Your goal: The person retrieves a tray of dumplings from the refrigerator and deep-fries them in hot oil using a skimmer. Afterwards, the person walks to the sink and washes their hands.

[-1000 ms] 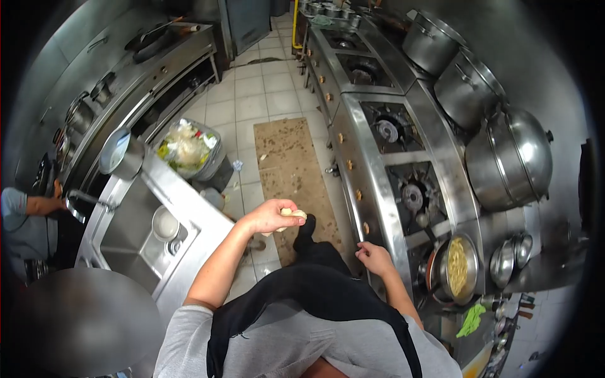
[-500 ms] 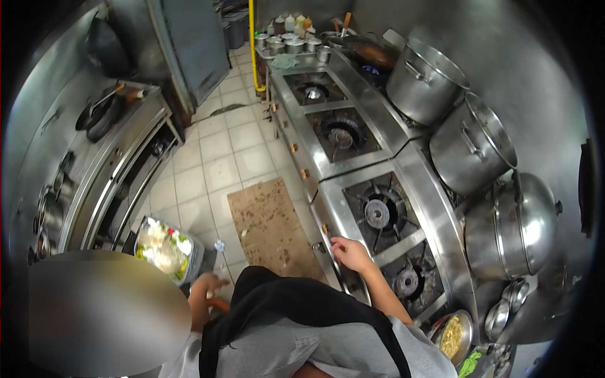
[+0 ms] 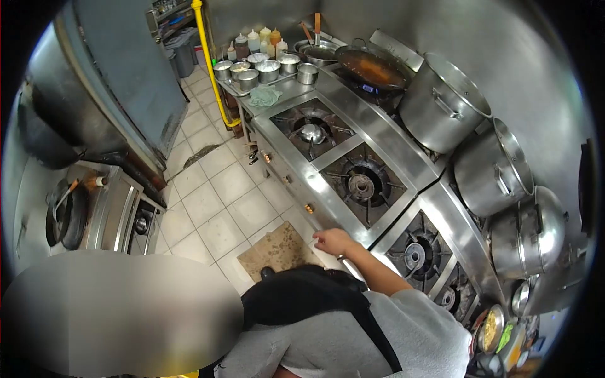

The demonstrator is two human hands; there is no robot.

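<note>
My right hand (image 3: 333,242) hovers beside the front edge of the stainless stove (image 3: 296,167), palm down. Its fingers are loosely bent and a little apart, with nothing seen in them. Closest to it are the stove front and a burner (image 3: 414,255) to its right. My left hand is out of sight; a blurred patch covers the lower left. Further along the stove are another burner (image 3: 361,186) and a burner with a shiny metal bowl-like piece (image 3: 312,133) on it.
Large pots (image 3: 444,104) line the right. A wok (image 3: 372,68) sits at the back by a blue flame. Metal containers (image 3: 268,70), squeeze bottles (image 3: 253,41) and a green cloth (image 3: 265,96) lie at the far end. A brown mat (image 3: 277,252) covers floor tiles; a yellow pipe (image 3: 211,63) stands near the door.
The view has shifted forward and turned, bringing the far stove end closer. The container of chopped food and my left hand have left view. My right hand stays along the stove front.
</note>
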